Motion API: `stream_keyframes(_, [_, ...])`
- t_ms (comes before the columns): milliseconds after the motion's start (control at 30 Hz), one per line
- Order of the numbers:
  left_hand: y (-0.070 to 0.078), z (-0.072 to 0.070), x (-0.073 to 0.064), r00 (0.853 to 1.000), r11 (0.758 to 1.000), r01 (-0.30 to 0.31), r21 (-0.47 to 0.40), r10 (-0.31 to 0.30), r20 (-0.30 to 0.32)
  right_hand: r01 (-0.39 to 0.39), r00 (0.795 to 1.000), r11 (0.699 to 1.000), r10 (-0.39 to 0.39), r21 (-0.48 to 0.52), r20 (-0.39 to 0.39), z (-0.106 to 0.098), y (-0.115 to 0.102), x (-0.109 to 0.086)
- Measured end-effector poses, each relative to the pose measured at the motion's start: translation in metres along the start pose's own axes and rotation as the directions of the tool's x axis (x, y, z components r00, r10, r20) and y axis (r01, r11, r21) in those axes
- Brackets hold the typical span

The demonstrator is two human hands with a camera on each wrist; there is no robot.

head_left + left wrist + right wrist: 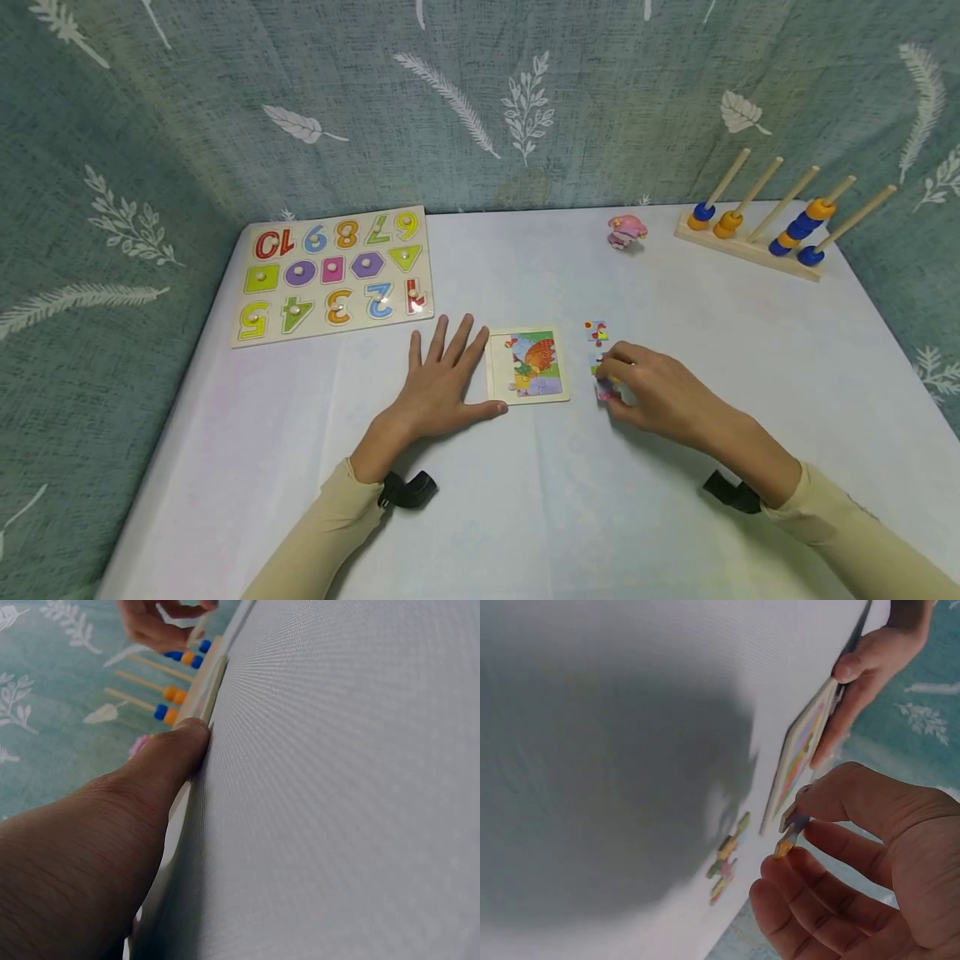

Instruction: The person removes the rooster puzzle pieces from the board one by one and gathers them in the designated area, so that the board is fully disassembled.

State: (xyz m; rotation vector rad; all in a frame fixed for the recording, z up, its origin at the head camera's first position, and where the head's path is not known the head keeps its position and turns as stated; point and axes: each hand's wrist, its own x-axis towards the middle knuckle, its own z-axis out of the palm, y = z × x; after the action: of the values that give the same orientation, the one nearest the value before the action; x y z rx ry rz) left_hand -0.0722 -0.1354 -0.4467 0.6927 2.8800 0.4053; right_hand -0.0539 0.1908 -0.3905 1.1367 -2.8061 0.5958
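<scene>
The left hand [438,396] lies palm-down on the tabletop [465,517], its straight fingers spread, touching the left side of the jigsaw board [499,367]. Right of the board, the right hand [663,396] pinches a jigsaw piece [792,832], seemingly purple and yellow.

From my remote station I see plain beige cloth on both arms: a left sleeve [321,533] and a right sleeve [847,527], softly creased. Near the cuffs I make out a bent black left wrist fitting [408,490] and a blockier black right wrist fitting [731,493].
</scene>
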Motion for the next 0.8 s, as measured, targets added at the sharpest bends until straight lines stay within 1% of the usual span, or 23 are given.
stream_keyframes(300, [0.001,0.000,0.000,1.000,1.000,0.006,0.002,-0.006,0.007,-0.037,0.998,0.999,0.036,0.013,0.041,0.012,0.001,-0.008])
stream_keyframes(433, [0.000,0.001,0.000,1.000,1.000,-0.002,0.005,0.002,0.000,-0.047,0.998,0.999,0.047,0.007,0.053,0.015,0.001,-0.010])
stream_keyframes(800, [0.001,0.000,0.001,1.000,1.000,-0.002,0.008,0.002,-0.003,-0.063,0.996,0.998,0.064,-0.013,0.068,0.016,0.000,-0.009])
